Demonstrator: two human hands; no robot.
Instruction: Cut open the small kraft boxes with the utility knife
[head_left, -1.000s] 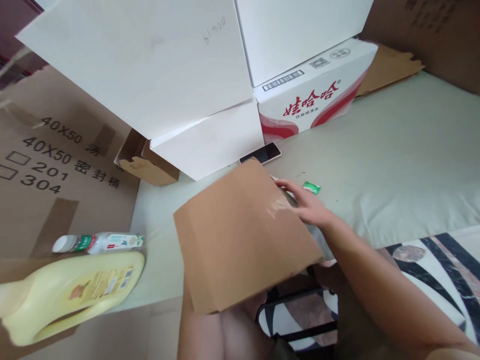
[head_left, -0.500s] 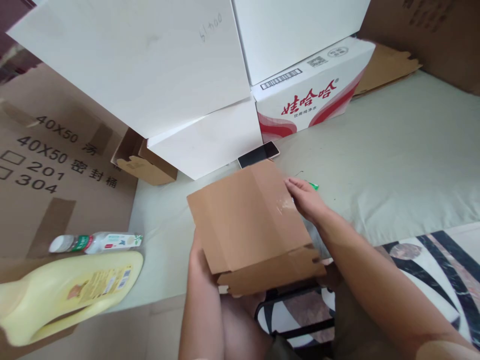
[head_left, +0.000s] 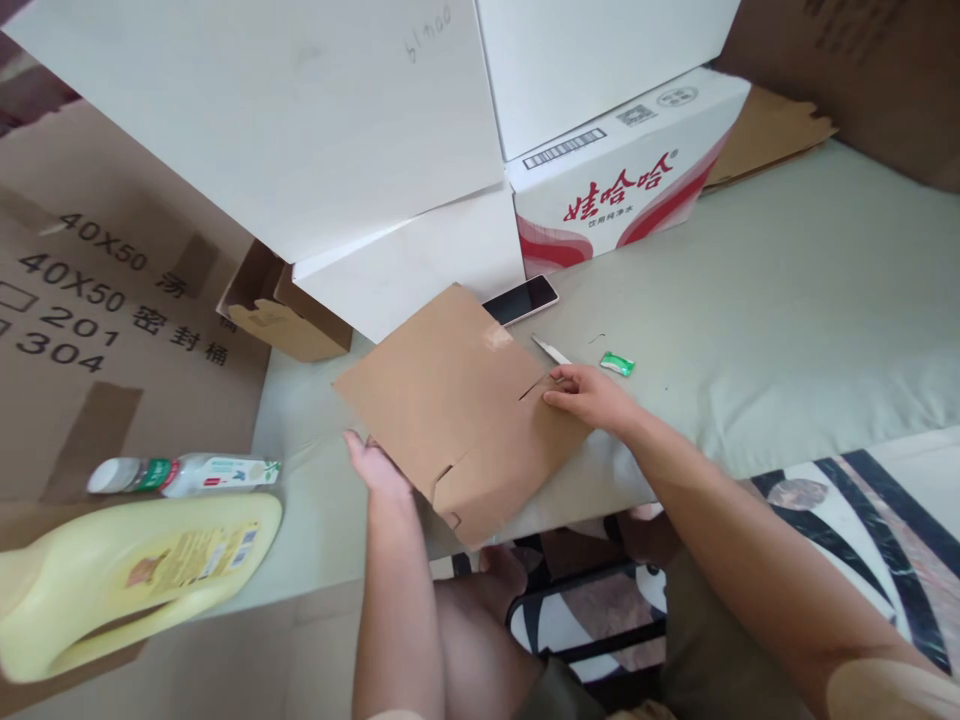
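A brown cardboard box (head_left: pixel 457 390), folded flat-looking and with slits in its near part, is tilted over the table between my hands. My left hand (head_left: pixel 381 468) supports its left edge, with the thumb side showing and the other fingers partly hidden beneath the cardboard. At the right edge, beside a slit, my right hand (head_left: pixel 589 395) pinches the cardboard between thumb and fingers. Just beyond those fingers lies a thin pale blade-like tool (head_left: pixel 550 349), partly covered. A small green packet (head_left: pixel 617 363) rests to the right of it.
Behind the box lies a phone (head_left: pixel 521 300), against stacked white cartons (head_left: pixel 420 265) and a red-and-white carton (head_left: pixel 622 205). A small open brown box (head_left: pixel 300 325) stands at the left. Nearer are a plastic bottle (head_left: pixel 187 475) and a large yellow jug (head_left: pixel 150 575) on their sides.
The cardboard box has turned and shifted left, so its slitted part now faces up. My right hand has moved slightly left along its edge. The blade-like tool and green packet have come into view.
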